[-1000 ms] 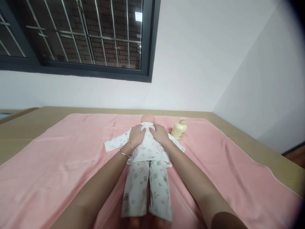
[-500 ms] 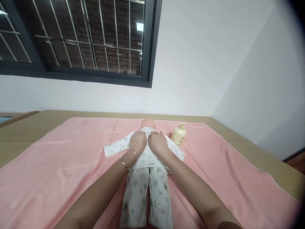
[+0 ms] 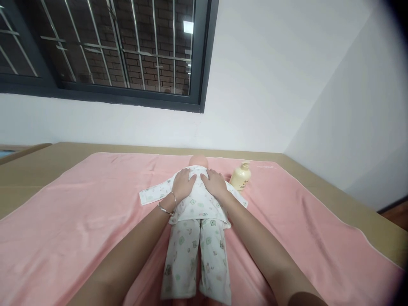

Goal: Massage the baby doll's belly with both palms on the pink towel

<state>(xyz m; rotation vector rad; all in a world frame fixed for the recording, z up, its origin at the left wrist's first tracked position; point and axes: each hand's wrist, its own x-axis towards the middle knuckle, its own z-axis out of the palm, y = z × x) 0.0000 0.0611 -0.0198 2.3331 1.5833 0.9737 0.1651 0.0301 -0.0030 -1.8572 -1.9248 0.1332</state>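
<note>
A baby doll (image 3: 197,204) in white printed top and trousers lies stretched out on a pink cloth, its head at the far end. My left hand (image 3: 183,185) rests on the left side of the doll's upper body, fingers extended and thumb apart. On the right side of the upper body lies my right hand (image 3: 215,183), likewise flat with its thumb spread inward. The doll's sleeves reach out to both sides. A silver bangle (image 3: 167,209) circles my left wrist. Close by on the right stands a pale yellow pump bottle (image 3: 241,176).
The pink cloth (image 3: 95,221) covers most of a tan padded surface (image 3: 35,170). Behind it rises a white wall (image 3: 248,85) with a dark-framed, barred window (image 3: 127,51) at upper left.
My hands have moved from the middle of the doll's upper body outward to its sides. Their fingers, bunched close together before, are now spread flatter with the thumbs apart.
</note>
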